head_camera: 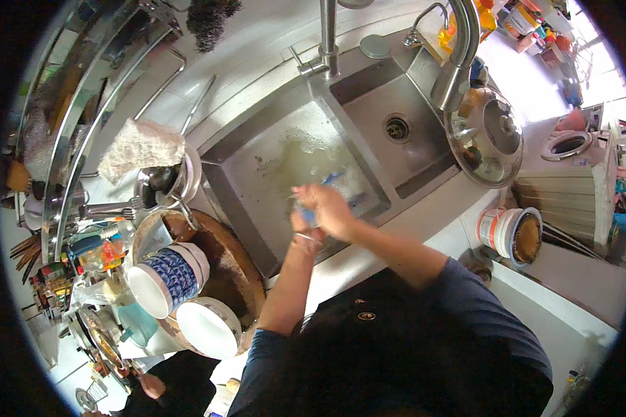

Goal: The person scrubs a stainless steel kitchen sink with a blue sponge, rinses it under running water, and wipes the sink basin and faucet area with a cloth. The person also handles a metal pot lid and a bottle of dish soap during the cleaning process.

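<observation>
Both of my hands are close together over the larger left basin of a stainless steel sink (240,182), blurred by motion. My left hand (305,221), with a bracelet at its wrist, is closed on a blue-and-white cloth-like item (308,215). Over it lies my right hand (323,206); its fingers are bent, and whether they grip the item too is hard to tell. Cloudy, foamy water (305,151) lies in the basin beneath. More blue material (333,178) shows just beyond my hands; whether it is the same piece cannot be told.
Stacked bowls (169,279) and a white bowl (208,326) rest on a round wooden board (245,271) at the left. A curved faucet (451,83) hangs over the right edge, near a glass lid (485,138). A white bucket (495,229) stands right. Another person's hand (152,385) shows lower left.
</observation>
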Motion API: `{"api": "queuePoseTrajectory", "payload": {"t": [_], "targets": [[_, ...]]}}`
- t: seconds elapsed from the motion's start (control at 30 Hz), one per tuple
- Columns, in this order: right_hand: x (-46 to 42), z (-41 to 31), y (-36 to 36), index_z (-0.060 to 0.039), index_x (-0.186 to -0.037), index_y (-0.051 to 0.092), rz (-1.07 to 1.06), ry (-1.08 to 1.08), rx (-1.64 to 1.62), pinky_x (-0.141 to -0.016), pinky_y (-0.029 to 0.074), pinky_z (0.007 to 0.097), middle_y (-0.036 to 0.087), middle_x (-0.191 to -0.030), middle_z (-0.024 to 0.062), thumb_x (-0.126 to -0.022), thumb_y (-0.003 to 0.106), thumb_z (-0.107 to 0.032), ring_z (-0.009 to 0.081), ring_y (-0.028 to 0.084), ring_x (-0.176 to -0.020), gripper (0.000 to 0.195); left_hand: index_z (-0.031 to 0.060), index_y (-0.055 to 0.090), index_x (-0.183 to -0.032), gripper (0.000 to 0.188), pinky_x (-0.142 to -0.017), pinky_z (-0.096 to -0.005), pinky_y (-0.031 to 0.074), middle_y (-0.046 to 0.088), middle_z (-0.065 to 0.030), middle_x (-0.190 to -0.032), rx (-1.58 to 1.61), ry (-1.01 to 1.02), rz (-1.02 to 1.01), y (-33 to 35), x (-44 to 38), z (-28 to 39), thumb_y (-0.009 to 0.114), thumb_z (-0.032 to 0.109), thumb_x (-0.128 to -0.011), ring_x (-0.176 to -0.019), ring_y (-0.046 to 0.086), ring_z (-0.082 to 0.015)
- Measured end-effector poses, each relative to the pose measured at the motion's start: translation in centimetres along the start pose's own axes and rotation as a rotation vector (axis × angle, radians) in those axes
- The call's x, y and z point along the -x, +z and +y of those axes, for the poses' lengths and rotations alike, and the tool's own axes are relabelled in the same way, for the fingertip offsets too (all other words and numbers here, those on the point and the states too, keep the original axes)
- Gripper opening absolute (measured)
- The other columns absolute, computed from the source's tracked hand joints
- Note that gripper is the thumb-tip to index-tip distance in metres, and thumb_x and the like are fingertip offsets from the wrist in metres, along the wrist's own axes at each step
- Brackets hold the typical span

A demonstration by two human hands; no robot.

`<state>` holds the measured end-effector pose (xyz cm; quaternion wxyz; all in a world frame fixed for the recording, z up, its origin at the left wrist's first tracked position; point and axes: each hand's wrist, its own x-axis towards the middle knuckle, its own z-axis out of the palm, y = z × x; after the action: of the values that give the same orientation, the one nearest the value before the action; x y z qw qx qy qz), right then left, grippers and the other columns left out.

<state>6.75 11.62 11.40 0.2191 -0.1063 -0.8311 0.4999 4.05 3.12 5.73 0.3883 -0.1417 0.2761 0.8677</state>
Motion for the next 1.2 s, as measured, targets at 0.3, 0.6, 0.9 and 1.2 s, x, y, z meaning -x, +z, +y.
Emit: {"api": "queuePoseTrajectory", "payload": {"t": [0.3,0.6,0.9,1.2], "targets": [[-3.7,4.5,-3.0,-0.0029,-0.096,0.058,-0.218,0.597,-0.002,-0.07,0.049,0.0319,0.061,-0.084,0.0086,-0.092,0.052,-0.02,0.0163,0.058,-0.077,0.019,0.0078,0.054,-0.119,0.04,-0.101,-0.0404,0.038,0.057,-0.008,-0.121,0.113,-0.133,0.217,2.7,-1.2,0.3,0.041,0.038,-0.097,-0.114,0.052,-0.0246],[-3.9,3.1,-7.8,-0.0019,-0.119,0.051,-0.415,0.685,-0.69,-0.08,0.047,0.0261,0.057,-0.109,0.0059,-0.087,0.061,-0.016,0.0126,0.056,-0.095,0.037,0.0058,0.049,-0.126,0.057,-0.103,-0.042,0.035,0.052,-0.008,-0.128,0.176,-0.235,0.049,2.4,-0.2,4.3,0.036,0.052,-0.094,-0.12,0.047,-0.024],[1.1,0.1,-3.2,-0.0031,-0.095,0.058,-0.24,0.038,-0.036,-0.062,0.049,0.033,0.063,-0.078,0.0139,-0.085,0.061,-0.017,0.0252,0.062,-0.068,0.017,0.0073,0.056,-0.095,0.025,-0.078,-0.0342,0.049,0.061,-0.0034,-0.092,-0.016,0.054,0.325,-0.2,-3.2,2.4,0.049,0.031,-0.095,-0.087,0.059,-0.0173],[-1.3,2.5,1.3,-0.0004,-0.082,0.057,-0.127,0.339,0.188,-0.058,0.045,0.0463,0.06,-0.079,0.0223,-0.091,0.049,-0.026,0.0418,0.057,-0.067,0.028,0.005,0.055,-0.085,0.046,-0.06,-0.0379,0.048,0.058,-0.0063,-0.083,-0.243,-0.068,0.535,4.9,-1.3,3.0,0.051,0.05,-0.09,-0.069,0.055,-0.0187]]}}
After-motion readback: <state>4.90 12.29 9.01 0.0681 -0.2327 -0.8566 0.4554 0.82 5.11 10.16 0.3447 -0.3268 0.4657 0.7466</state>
